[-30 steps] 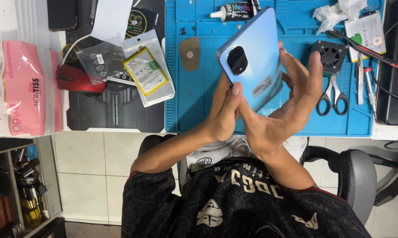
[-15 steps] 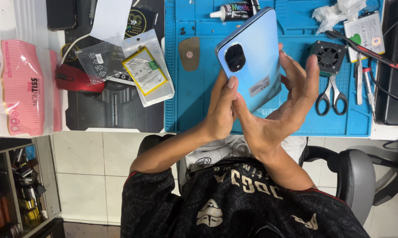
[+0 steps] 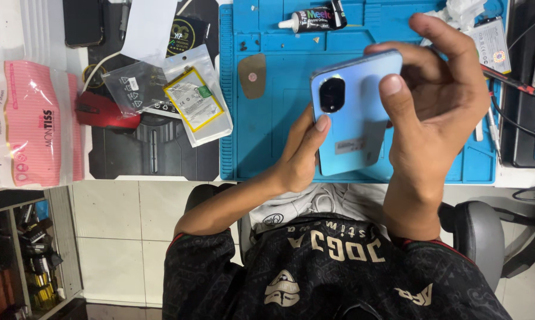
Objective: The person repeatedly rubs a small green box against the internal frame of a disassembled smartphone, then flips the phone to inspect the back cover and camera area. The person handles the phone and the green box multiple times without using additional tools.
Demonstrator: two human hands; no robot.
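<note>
Both hands hold a light-blue smartphone (image 3: pixel 353 118) above the blue work mat (image 3: pixel 267 136), its back facing me and the black oval camera module at its upper left. My left hand (image 3: pixel 303 157) grips the phone's left edge from below, fingertips beside the camera module. From the right, my right hand (image 3: pixel 436 109) wraps around the phone. Its thumb presses flat on the back cover and its fingers curl over the top edge.
A glue tube (image 3: pixel 312 18) lies at the mat's top. Left of the mat are a battery in a clear bag (image 3: pixel 193 101), a red mouse (image 3: pixel 104 112), a pink tissue pack (image 3: pixel 30 124) and a dark phone (image 3: pixel 84 22). Thin tools (image 3: pixel 504 80) lie at the right.
My right hand has come up and over the phone, with its thumb now on the back cover. The phone has tilted more upright and sits slightly lower.
</note>
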